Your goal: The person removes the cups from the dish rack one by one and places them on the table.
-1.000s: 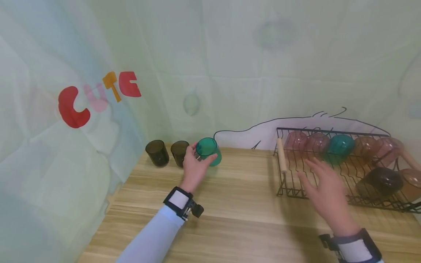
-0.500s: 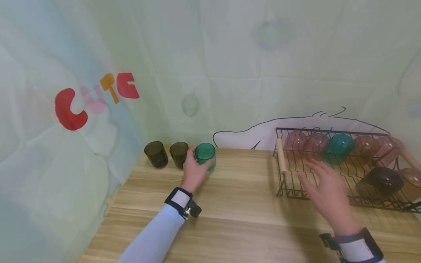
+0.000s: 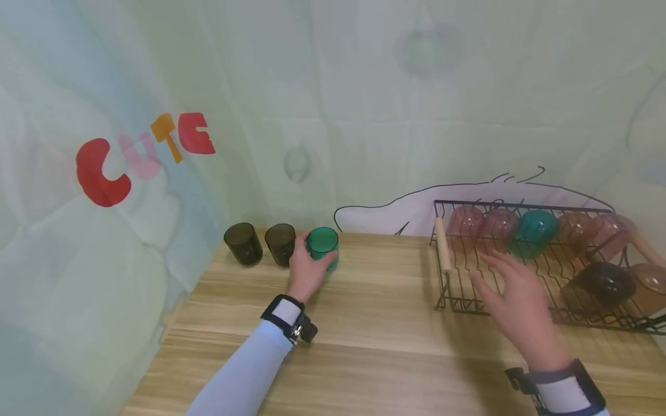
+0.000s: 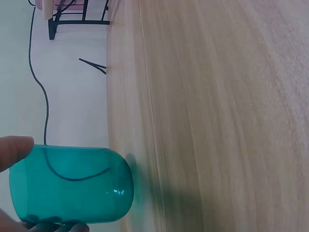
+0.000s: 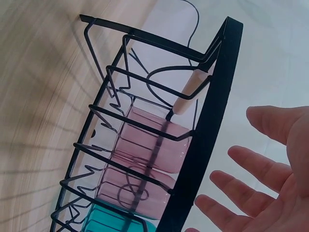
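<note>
My left hand (image 3: 308, 267) grips a teal glass cup (image 3: 322, 245) by its sides, thumb on one side and fingers on the other. The cup is upright with its mouth up, its base right at the tabletop; the left wrist view shows the teal wall (image 4: 72, 183) and a reflection on the wood. Two dark smoky cups (image 3: 243, 245) stand upright in a row to its left, the nearer one close beside my fingers. My right hand (image 3: 520, 309) hovers over the front of the black wire rack (image 3: 451, 303), fingers apart and holding nothing.
Inside the rack, pink cups (image 3: 465, 222), another teal cup (image 3: 536, 231), amber ones and a dark cup (image 3: 600, 289) sit upside down. The rack has wooden handles (image 3: 443, 245) at its ends. A printed cloth (image 3: 364, 115) hangs behind the wooden table (image 3: 364, 346).
The teal cup in my left hand went from tilted to upright and moved slightly down and left, beside the dark cups. My right hand has stayed over the rack.
</note>
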A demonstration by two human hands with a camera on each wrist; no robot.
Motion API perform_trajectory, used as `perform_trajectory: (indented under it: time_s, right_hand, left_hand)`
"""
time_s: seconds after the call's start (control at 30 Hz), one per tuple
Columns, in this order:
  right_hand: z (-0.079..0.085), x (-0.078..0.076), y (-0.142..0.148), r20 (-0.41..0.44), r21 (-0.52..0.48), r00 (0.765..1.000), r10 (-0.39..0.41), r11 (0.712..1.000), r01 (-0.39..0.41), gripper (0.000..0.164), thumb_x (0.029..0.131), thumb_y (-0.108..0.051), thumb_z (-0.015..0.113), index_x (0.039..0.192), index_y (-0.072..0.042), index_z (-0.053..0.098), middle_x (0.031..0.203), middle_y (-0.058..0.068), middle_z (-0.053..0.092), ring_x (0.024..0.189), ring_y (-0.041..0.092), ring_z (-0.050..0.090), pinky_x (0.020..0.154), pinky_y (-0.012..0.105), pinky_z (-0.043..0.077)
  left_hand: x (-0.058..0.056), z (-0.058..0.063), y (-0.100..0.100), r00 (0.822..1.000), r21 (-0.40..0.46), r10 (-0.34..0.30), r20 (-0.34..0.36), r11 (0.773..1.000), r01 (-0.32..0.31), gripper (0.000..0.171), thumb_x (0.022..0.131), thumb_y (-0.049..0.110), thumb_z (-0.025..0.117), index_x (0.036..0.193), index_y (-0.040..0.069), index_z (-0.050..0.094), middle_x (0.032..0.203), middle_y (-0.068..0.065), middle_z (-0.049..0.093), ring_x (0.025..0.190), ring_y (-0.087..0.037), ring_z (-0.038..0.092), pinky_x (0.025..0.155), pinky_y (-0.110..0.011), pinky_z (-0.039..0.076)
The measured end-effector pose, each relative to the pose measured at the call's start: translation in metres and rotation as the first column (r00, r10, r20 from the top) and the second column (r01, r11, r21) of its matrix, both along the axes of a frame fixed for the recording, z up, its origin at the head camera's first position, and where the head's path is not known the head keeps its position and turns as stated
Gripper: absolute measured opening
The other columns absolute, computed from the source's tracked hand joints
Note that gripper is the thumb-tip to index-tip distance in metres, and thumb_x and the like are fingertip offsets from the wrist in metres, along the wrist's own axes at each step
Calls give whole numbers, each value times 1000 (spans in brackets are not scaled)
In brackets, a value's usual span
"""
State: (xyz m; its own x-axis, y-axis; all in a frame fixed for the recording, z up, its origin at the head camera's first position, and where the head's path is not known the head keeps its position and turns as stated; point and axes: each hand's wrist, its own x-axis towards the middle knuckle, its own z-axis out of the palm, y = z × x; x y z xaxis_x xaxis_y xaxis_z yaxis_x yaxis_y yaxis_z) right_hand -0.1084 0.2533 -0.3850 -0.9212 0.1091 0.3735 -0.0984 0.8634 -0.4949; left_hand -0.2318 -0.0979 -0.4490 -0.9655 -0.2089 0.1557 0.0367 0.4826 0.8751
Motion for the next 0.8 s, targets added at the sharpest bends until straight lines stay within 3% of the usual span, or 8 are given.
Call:
perform_trajectory:
  time_s: [0.8]
  right_hand:
    - [-5,0,2,-14,1,1000,3,1000,-3,53,89,-46,58,126,-8,57,137,22,48,123,46,41,99,65,28]
  left_hand:
    - [-4,-8,-2,1000,-16,9,7,1000,-8,76,78,39,74,136,12,34,132,-10,49,124,-25,48,103,-44,41]
